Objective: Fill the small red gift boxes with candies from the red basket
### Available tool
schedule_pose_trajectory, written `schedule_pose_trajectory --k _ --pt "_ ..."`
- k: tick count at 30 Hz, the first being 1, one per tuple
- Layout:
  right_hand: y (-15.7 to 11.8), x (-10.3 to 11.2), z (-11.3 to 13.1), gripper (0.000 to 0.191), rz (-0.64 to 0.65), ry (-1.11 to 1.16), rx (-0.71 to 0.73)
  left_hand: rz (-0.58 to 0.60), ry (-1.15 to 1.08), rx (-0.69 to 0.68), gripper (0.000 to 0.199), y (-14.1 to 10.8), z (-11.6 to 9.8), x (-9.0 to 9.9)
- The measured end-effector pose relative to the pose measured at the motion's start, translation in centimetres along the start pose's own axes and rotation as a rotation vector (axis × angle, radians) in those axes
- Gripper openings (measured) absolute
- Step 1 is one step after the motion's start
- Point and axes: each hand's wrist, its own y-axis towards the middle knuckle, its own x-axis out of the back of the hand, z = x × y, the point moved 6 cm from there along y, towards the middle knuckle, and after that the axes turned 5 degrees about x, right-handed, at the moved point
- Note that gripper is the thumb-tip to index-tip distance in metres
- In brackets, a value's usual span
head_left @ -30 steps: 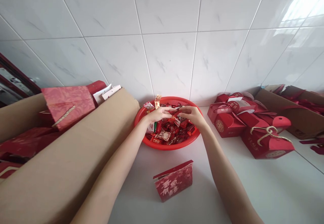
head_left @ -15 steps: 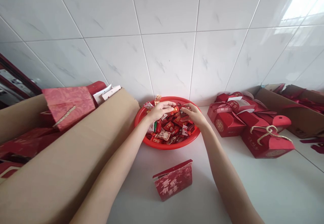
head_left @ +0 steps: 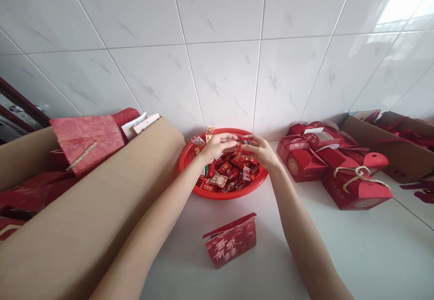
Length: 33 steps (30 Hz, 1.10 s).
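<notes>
A red plastic basket (head_left: 225,195) holds many small wrapped candies (head_left: 218,180), mostly red. Over its back half is my left hand (head_left: 219,146), thumb and fingers brought together on a small red candy (head_left: 239,147). My right hand (head_left: 261,152) comes in from the other side, its fingers apart and their tips close to that same candy; whether they grip it cannot be made out. In front of the basket a small red box with white characters (head_left: 231,245) stands on the white table, its top slightly open.
On the left, a large cardboard box (head_left: 111,200) holds red bags and boxes. Several red gift boxes (head_left: 359,191), one with a rope handle, stand right of the basket. Farther right is another cardboard box (head_left: 400,155) with dark red items. A tiled wall (head_left: 224,83) rises behind.
My hands have drawn closer together over the basket. A small red candy now shows between their fingertips. The view has shifted slightly.
</notes>
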Motion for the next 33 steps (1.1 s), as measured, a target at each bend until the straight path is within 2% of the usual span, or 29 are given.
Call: schedule_pose_trajectory --k 2,4,6,8,10,16,22,27,33 --pt "0.0 0.3 0.1 0.046 -0.069 0.026 0.007 0.083 0.171 0.083 0.031 -0.3 0.6 0.0" --pt "0.0 0.5 0.2 0.045 -0.112 0.04 0.02 0.257 0.479 0.194 0.026 -0.9 1.7 -0.5" --pt "0.0 0.6 0.1 0.044 -0.125 0.04 0.025 0.401 0.8 0.293 0.03 -1.7 2.8 -0.9" --pt "0.0 0.6 0.1 0.045 -0.13 0.036 0.023 0.442 1.017 0.362 0.042 -2.3 3.6 -0.9" --pt "0.0 0.7 0.1 0.046 -0.132 0.037 0.026 0.434 1.12 0.401 0.053 -2.5 4.0 -1.0" --pt "0.2 0.6 -0.1 0.044 -0.113 0.031 0.031 0.525 1.191 0.471 0.067 -2.6 4.7 -1.6" --pt "0.3 0.6 -0.4 0.043 -0.113 -0.007 0.014 0.651 1.283 0.585 0.041 -3.5 4.3 -2.3" --pt "0.2 0.5 -0.3 0.042 -0.116 -0.004 0.005 0.577 1.156 0.597 0.027 -3.6 4.6 -2.4" --pt "0.1 0.5 -0.1 0.039 -0.131 -0.007 0.013 0.482 0.867 0.39 0.011 -2.9 4.3 -1.5"
